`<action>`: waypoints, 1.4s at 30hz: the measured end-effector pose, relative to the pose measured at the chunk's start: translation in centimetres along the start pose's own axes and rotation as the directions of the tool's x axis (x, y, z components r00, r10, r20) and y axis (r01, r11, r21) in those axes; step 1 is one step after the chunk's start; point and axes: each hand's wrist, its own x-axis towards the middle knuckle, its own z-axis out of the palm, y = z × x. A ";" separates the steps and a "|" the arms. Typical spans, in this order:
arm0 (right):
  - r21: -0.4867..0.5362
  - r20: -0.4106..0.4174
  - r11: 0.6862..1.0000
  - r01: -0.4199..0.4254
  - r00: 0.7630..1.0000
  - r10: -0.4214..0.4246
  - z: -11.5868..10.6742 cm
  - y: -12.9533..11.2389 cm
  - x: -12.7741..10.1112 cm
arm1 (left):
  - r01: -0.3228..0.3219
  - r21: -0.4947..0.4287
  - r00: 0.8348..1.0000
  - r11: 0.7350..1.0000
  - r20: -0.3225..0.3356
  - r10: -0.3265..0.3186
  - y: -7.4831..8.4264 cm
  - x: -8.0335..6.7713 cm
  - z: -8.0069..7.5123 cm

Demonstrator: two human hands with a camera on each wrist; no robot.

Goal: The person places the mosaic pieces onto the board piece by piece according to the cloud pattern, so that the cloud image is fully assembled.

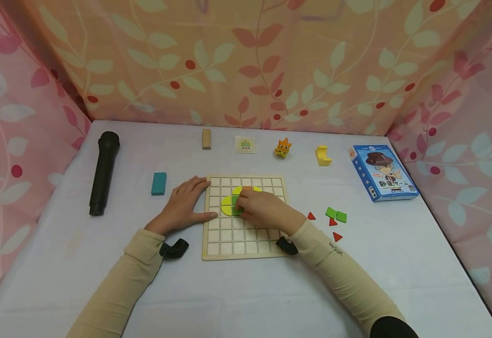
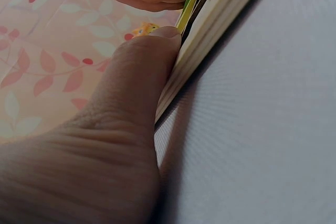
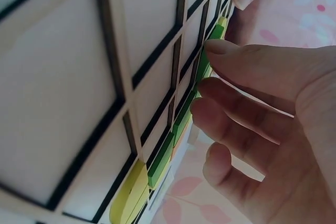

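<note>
A wooden grid board (image 1: pixel 225 236) lies on the white table. My left hand (image 1: pixel 184 204) rests at its left edge, fingers extended and thumb spread onto the frame. Over the middle of the grid is my right hand (image 1: pixel 267 209), its thumb and fingertips lightly bent and touching a green square tile (image 3: pixel 203 65). More green tiles (image 3: pixel 161 161) and a yellow rounded tile (image 3: pixel 128 192) sit in the cells beside it. In the head view, yellow rounded tiles (image 1: pixel 226 210) and an orange tile (image 1: pixel 247 188) show around the hand, which hides part of the pattern.
Loose green tiles (image 1: pixel 341 217) and red triangles (image 1: pixel 337 237) lie right of the board. Behind it are a pattern card (image 1: pixel 245 145), an orange figure (image 1: pixel 283 147), a wooden block (image 1: pixel 206 139) and a yellow piece (image 1: pixel 323 156). A teal block (image 1: pixel 158 183), black microphone (image 1: pixel 104 173) and blue box (image 1: pixel 383 172) flank it.
</note>
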 end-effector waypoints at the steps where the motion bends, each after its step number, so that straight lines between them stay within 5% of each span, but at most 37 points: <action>1: -0.003 -0.002 1.000 0.003 1.000 -0.003 0.0 0.0 0.0 | 0.002 0.002 1.000 1.000 0.003 -0.002 0.0 0.0 0.0; 8: 0.006 -0.009 1.000 -0.003 1.000 0.003 -0.2 0.5 -0.5 | 0.013 0.011 1.000 1.000 0.018 -0.013 0.2 0.1 0.0; 17: 0.055 -0.022 0.984 -0.169 0.985 0.170 -2.2 3.7 -4.6 | 0.000 0.002 1.000 1.000 -0.002 0.000 0.3 0.1 0.1; 20: 0.067 0.018 0.963 -0.262 0.965 0.261 -2.7 4.9 -6.5 | -0.004 0.001 1.000 1.000 -0.004 0.004 0.3 0.0 0.1; 25: 0.065 0.113 0.899 -0.432 0.899 0.424 -2.7 6.9 -9.8 | -0.001 -0.002 1.000 1.000 0.002 0.001 0.3 -0.1 0.1; 33: 0.083 0.191 0.830 -0.552 0.826 0.530 -2.6 9.5 -14.5 | 0.000 -0.004 1.000 1.000 0.006 0.000 0.4 0.0 0.0; 42: 0.124 0.198 0.811 -0.572 0.815 0.545 -2.3 10.6 -16.8 | 0.013 -0.003 1.000 1.000 0.009 -0.013 0.3 0.0 -0.1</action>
